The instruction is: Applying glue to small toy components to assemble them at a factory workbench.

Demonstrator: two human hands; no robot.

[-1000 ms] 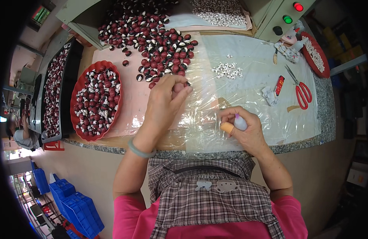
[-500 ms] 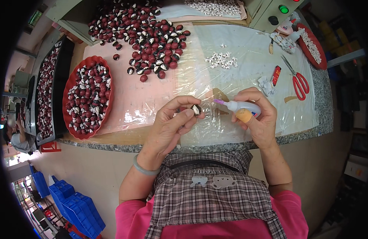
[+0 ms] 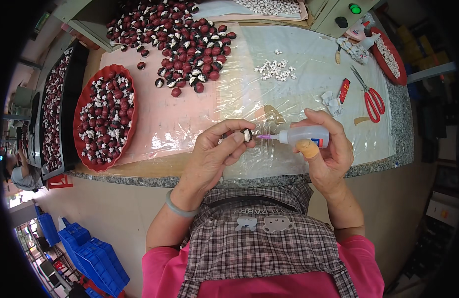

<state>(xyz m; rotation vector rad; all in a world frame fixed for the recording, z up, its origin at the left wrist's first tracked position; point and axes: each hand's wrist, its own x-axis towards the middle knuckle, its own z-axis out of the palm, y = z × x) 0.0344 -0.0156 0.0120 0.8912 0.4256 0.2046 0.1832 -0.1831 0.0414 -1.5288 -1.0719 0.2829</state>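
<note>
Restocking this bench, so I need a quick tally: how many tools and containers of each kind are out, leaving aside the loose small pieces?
Glue bottle, in the right hand: 1
Red-handled scissors: 1
Red oval trays, one at left, one at far right: 2
Small red flat tool: 1
Total: 5
The left hand pinches one small piece.

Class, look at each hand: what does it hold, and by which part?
The left hand pinches a small dark bead at its sides between thumb and fingertips. The right hand grips a glue bottle around its body, nozzle toward the bead.
</note>
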